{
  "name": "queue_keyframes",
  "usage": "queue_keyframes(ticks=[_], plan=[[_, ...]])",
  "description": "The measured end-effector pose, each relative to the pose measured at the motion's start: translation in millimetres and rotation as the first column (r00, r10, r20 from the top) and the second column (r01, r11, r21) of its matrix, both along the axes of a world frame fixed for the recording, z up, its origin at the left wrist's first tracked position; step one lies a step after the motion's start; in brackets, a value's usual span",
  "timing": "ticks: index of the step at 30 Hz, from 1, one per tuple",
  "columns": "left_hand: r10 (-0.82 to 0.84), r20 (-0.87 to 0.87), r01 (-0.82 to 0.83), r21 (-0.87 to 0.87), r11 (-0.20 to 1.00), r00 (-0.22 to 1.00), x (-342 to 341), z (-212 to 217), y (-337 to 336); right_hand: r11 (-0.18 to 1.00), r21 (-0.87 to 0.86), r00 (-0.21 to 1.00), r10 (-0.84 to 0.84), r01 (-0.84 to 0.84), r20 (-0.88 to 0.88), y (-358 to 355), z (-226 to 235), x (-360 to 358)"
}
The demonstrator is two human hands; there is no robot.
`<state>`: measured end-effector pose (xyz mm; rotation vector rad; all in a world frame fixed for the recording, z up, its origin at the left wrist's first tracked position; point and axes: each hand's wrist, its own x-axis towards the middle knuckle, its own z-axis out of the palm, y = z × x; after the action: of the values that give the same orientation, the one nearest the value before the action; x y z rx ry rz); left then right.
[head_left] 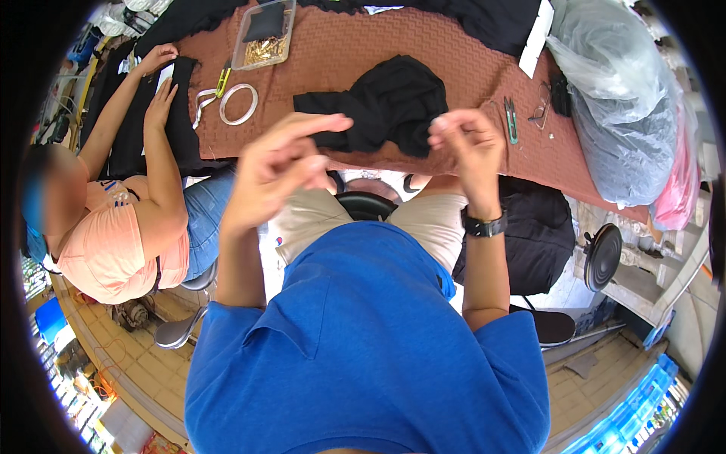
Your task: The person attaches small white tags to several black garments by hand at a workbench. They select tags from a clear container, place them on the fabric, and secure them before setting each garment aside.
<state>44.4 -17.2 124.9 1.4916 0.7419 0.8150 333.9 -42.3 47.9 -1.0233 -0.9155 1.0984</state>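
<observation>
Above black cloth (386, 106), left hand (280, 170), right hand (469, 144) raised, pinching

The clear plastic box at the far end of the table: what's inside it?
The clear plastic box holds a heap of small gold-coloured pieces in its near end and something dark in its far end. What the dark thing is, and anything beneath it, cannot be made out.

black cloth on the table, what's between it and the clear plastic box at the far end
In the head view, only bare brown woven table cover lies between the crumpled black cloth and the clear plastic box; the white tape loop sits off to the left.
</observation>
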Motion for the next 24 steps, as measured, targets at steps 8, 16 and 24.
queue_keyframes(ticks=[8, 16, 24], plan=[[-0.11, -0.007, 0.108, -0.145, 0.983, 0.994, 31.5, -31.5, 0.4, 0.906, -0.145, 0.915, 0.382, -0.399, -0.13, -13.7, 7.2, -49.1], [-0.097, 0.045, 0.103, -0.18, 0.978, 0.994, 32.3, -35.2, -1.6, 0.896, -0.185, 0.894, 0.342, -0.403, -0.289, -10.1, -5.6, -59.3], [0.101, -0.074, -0.104, -0.032, 0.994, 0.992, 31.8, -60.2, -1.4, 0.925, -0.186, 0.912, 0.264, -0.332, -0.313, -11.7, -2.4, -60.5]])
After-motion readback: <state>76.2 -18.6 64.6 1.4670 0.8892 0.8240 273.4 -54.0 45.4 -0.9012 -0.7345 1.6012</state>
